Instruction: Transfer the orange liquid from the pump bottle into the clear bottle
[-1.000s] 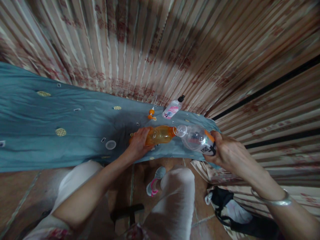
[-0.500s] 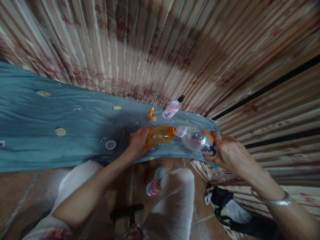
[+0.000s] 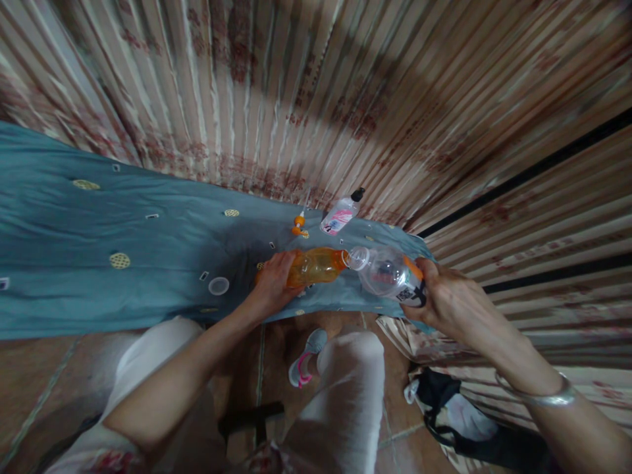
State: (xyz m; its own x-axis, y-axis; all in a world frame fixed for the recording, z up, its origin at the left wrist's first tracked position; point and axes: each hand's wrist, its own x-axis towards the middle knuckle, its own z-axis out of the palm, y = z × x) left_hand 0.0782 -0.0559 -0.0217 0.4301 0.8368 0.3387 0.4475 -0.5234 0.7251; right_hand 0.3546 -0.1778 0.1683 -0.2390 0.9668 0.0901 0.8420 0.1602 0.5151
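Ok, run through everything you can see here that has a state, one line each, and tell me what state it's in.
Orange bottle: uncapped, tilted on its side, held by the left hand, part full of orange liquid.
Clear bottle: uncapped, tilted, mouth against the orange bottle's mouth, held by the right hand.
Pink-labelled bottle: black cap on, lying on the blue cloth.
Orange cap: off, resting on the cloth.
White lid: off, lying flat on the cloth.

Both bare arms reach forward, forearms converging. The left hand [image 3: 274, 283] curls its fingers closed in a grip, knuckles up. The right hand [image 3: 447, 304] grips likewise, its wrist bent inward, a metal bangle on that forearm.
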